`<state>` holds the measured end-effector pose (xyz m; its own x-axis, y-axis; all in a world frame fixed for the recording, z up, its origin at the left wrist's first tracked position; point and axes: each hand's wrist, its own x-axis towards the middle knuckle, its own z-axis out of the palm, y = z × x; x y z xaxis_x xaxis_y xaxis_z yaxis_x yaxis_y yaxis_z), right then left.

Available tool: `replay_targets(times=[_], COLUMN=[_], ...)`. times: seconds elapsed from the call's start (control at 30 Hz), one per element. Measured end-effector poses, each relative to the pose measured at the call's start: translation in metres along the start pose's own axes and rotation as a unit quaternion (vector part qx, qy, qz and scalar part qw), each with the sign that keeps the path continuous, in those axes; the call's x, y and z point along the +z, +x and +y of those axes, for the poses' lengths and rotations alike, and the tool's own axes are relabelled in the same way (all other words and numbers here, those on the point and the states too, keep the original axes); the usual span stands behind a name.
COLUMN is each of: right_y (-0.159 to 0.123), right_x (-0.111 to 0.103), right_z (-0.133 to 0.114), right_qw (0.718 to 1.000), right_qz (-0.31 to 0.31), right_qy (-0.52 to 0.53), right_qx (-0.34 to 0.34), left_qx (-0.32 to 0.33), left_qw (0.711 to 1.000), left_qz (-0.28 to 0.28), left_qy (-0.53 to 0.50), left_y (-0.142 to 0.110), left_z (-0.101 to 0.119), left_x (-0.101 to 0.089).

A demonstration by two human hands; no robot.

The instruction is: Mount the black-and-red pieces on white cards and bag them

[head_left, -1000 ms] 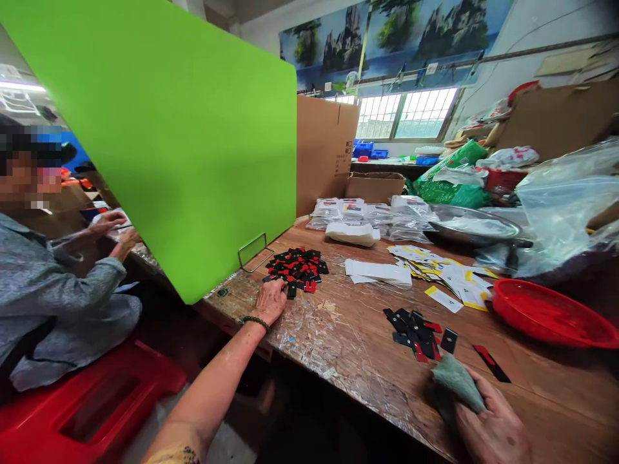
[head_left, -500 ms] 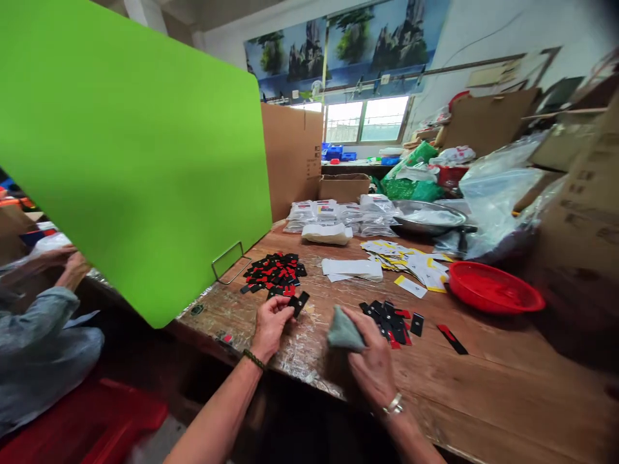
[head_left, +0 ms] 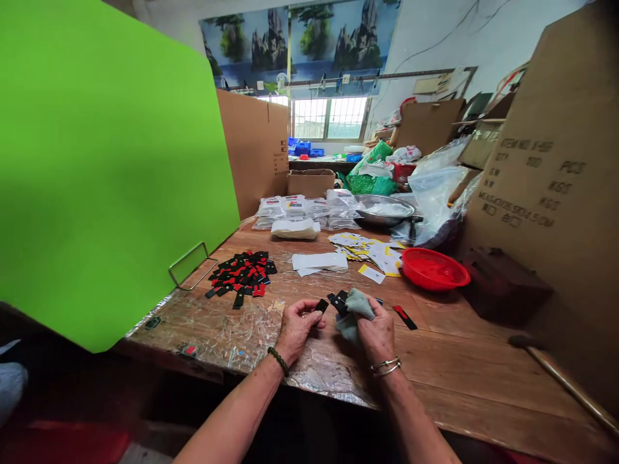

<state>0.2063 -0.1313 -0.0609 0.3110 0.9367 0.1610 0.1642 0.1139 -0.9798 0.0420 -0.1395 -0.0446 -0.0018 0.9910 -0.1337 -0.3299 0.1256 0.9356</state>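
The left hand (head_left: pixel 294 328) has thumb and fingers pinched on a small black piece (head_left: pixel 322 305) — a light grip near the edge suits it, so the flat face can be free. The right hand (head_left: pixel 380 335) is closed on a grey cloth (head_left: pixel 356 303), near this piece. Small pile (head_left: pixel 336 301) is partly hidden behind the cloth; a loose fold could drag it — better to gather the cloth tightly.

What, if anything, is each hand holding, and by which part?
The left hand pinches a small black piece by its near end; the right hand holds a grey-green cloth by its right side.
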Motion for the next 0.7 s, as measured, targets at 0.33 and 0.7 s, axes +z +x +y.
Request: replay_targets(times=[0.33,0.7], right_y=[-0.013,-0.016], right_x=[-0.014,-0.025], right_z=[-0.010,-0.003], right_qw=[0.967,0.996], right_qz=[0.063,0.066], right_qy=[-0.138,-0.013], right_qx=[-0.206,-0.062], left_qx=[-0.019,0.004], left_qw=[1.000,0.995], left_qz=[0.009,-0.003], left_qy=[-0.020,0.098], left_y=[-0.010,-0.025], left_z=[-0.002,-0.002], left_x=[0.011,0.003])
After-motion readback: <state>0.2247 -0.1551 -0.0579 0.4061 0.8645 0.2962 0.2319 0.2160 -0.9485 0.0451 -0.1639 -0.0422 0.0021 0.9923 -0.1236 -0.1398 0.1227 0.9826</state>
